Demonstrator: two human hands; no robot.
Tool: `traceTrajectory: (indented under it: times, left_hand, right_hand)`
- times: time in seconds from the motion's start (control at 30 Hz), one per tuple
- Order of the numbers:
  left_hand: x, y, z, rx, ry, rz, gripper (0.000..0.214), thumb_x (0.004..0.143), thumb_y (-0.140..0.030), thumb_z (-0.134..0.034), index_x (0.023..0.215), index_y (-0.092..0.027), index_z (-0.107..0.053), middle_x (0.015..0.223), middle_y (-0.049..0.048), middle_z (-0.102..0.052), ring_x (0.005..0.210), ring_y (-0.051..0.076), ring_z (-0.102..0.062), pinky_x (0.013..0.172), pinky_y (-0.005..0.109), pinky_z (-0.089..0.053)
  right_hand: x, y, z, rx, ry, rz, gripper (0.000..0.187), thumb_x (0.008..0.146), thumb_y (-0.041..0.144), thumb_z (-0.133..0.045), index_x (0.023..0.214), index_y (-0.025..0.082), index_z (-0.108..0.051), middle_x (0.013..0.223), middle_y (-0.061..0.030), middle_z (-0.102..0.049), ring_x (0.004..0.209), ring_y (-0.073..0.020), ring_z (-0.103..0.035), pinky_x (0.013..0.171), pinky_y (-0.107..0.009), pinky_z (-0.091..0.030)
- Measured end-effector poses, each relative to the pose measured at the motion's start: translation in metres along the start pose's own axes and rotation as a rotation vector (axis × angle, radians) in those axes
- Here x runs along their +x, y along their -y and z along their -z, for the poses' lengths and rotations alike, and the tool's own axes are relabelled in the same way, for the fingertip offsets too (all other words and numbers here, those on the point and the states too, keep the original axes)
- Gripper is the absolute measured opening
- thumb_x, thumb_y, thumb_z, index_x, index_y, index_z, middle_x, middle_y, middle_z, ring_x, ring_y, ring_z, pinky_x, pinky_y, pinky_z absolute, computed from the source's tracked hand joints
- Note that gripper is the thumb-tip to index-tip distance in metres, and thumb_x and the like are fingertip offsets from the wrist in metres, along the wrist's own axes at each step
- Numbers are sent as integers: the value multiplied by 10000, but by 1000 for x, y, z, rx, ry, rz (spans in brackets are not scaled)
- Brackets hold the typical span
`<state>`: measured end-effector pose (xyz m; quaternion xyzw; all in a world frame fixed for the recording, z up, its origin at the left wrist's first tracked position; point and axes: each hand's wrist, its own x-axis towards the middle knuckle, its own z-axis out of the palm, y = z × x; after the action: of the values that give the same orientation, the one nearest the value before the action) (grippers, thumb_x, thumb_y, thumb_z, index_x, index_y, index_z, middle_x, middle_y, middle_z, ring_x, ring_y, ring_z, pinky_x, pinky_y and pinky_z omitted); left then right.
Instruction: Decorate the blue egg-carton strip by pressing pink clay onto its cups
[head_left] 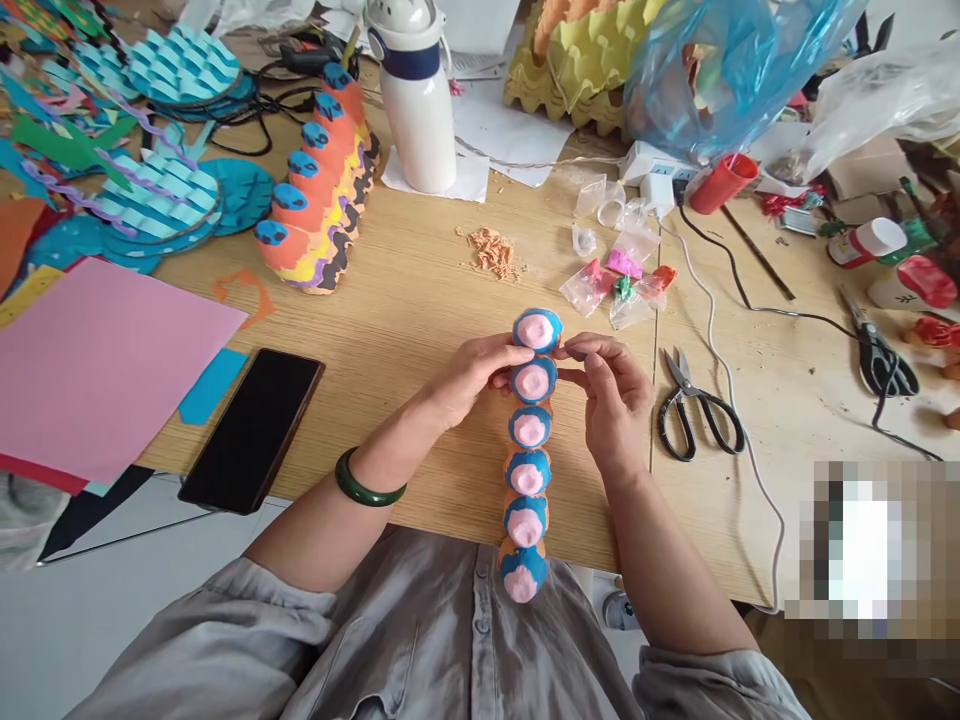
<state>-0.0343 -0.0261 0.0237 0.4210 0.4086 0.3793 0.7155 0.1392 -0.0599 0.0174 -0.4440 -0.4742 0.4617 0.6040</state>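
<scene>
A strip of painted egg carton [529, 428] stands on end toward me, its row of bumps coloured blue with a flattened pink blob on each, and orange showing along the sides. My left hand [480, 372] grips it near the far end, thumb across the gap below the top bump. On the other side, my right hand [616, 395] touches the same end with its fingers. Its thumb and forefinger are pinched together; a small dark bit may be between them, too small to name. Black-handled scissors [697, 405] lie just right of my right hand.
Farther left sits a finished-looking orange carton piece [319, 190] with blue spots. A phone [255, 430] and pink paper [112, 360] lie at left. Behind are a white thermos [415, 110], orange crumbs [493, 252] and clay packets [622, 275]. A white cable [720, 350] crosses the right side.
</scene>
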Motion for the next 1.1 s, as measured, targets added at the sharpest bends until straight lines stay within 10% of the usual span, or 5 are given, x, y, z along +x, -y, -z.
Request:
traceTrajectory:
  times: [0.2, 1.1]
  left_hand:
    - [0, 3, 1, -140, 5, 71, 210, 704, -341, -736, 762, -142, -702, 643, -11, -540, 577, 87, -409, 543, 231, -328]
    - [-3, 5, -5, -218, 8, 104, 222, 675, -328, -739, 793, -146, -696, 707, 1, -623, 648, 127, -546, 600, 259, -418]
  right_hand:
    - [0, 5, 0, -128, 15, 154, 131, 939, 358, -696, 876, 258, -751, 999, -26, -667, 912, -155, -662, 733, -292, -637]
    - [-2, 2, -6, -135, 24, -30, 286, 837, 445, -799, 786, 214, -639, 680, 36, -636, 538, -94, -599, 498, -239, -541]
